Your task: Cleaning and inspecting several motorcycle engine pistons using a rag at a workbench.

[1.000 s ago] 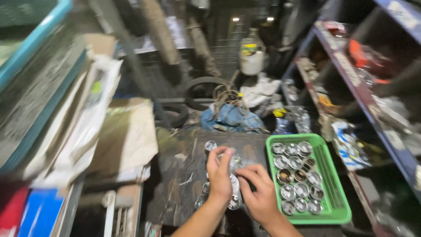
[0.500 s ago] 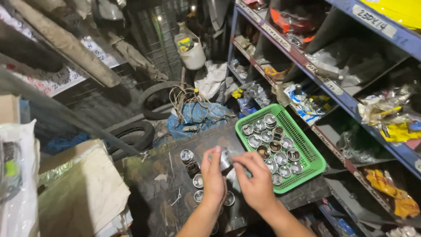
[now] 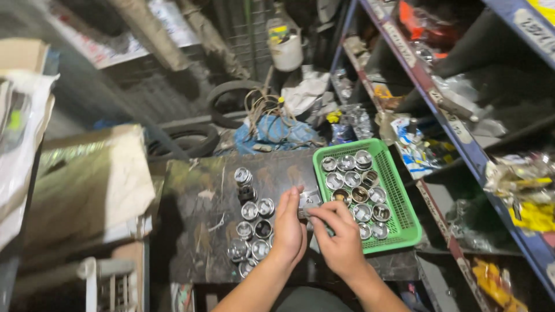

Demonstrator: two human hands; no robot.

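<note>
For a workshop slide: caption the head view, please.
Both hands, left hand and right hand, hold a metal part between loose pistons and a green basket.

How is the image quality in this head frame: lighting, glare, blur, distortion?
Head view: dim overall, brightest on the worktop and green basket; small glints on the metal cups; upper corners fall into shadow; shelf rails slant steeply, wide-angle stretch at the edges; both hands, left and right, reasonably sharp; background clutter soft and noisy.
</note>
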